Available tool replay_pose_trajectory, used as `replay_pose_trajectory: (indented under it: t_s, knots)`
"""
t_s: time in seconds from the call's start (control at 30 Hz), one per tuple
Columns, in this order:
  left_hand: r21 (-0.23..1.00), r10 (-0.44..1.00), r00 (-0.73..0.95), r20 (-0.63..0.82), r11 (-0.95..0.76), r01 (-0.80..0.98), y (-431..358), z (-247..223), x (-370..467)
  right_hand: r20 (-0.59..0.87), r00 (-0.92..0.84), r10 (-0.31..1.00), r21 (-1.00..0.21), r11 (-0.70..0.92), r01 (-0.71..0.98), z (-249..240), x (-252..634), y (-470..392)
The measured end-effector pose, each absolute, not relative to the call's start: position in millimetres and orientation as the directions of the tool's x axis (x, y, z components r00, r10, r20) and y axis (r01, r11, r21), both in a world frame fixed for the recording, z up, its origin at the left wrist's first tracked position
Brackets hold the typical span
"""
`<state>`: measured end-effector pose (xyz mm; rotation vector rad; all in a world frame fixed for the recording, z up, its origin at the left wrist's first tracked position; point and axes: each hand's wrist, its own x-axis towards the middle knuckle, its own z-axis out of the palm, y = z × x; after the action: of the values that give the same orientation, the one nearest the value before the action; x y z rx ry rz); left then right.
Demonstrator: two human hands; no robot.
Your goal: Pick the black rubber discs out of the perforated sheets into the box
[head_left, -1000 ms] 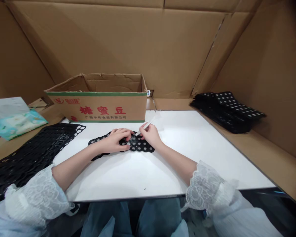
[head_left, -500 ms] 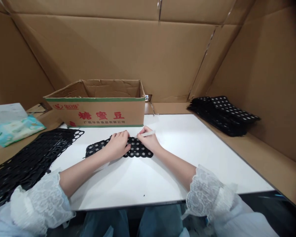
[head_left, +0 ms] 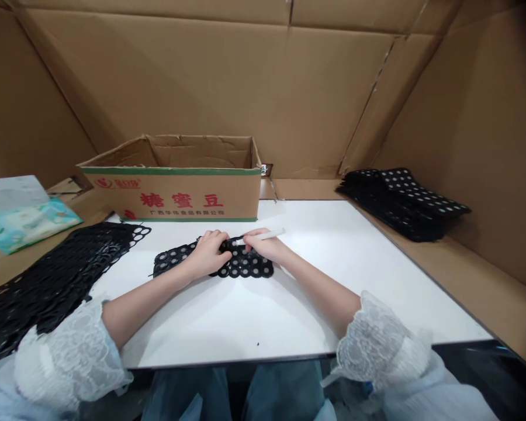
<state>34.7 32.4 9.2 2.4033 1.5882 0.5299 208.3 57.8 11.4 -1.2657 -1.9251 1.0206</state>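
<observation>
A black sheet with rows of light round dots [head_left: 245, 266] lies on the white table in front of me. My left hand [head_left: 209, 252] rests on its middle, fingers spread a little, thumb toward the right. In my right hand [head_left: 263, 244] is a white pen-like tool [head_left: 272, 233], pinched between the fingers and slanting, its tip down at the sheet's upper part beside my left hand. The small details under the tip are too tiny to tell.
An open cardboard box [head_left: 179, 196] stands behind the sheet. Black ring-holed sheets [head_left: 48, 275] are piled at left, near a tissue pack [head_left: 30, 225]. Dotted black sheets [head_left: 398, 204] are stacked at right. Cardboard walls [head_left: 201, 76] surround the white table [head_left: 236, 327].
My right hand has tilted, so the white tool shows more of its length and its tip. My left fingers have drawn in slightly. The view has shifted a little.
</observation>
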Motion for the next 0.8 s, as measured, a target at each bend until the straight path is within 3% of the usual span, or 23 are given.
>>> replay_pose_trajectory:
  t_s: [0.17, 0.3, 0.4, 0.57, 0.8]
  knots:
    - [0.558, 0.950, 0.307, 0.059, -0.287, 0.779, 35.4, 13.8, 32.5, 0.015, -0.509, 0.860, -0.871, 0.261, 0.417, 19.0, 217.3, 63.4]
    - [0.784, 0.935, 0.354, 0.002, -0.221, 0.580, 33.4, 22.0, 30.4, 0.061, -0.560, 0.826, -0.872, 0.317, 0.372, 22.2, 220.2, 63.2]
    - [0.887, 0.923, 0.385, 0.022, -0.195, 0.418, 32.0, 28.1, 27.3, 0.131, -0.560, 0.818, -0.863, 0.373, 0.342, 23.5, 218.7, 61.1]
    - [0.928, 0.925, 0.379, -0.036, -0.110, 0.357, 35.3, 26.0, 24.6, 0.146, -0.572, 0.807, -0.845, 0.402, 0.352, 28.1, 213.6, 56.8]
    - [0.873, 0.875, 0.483, -0.033, -0.210, 0.439, 38.7, 26.3, 21.9, 0.158, -0.602, 0.783, -0.815, 0.447, 0.368, 30.3, 214.6, 56.6]
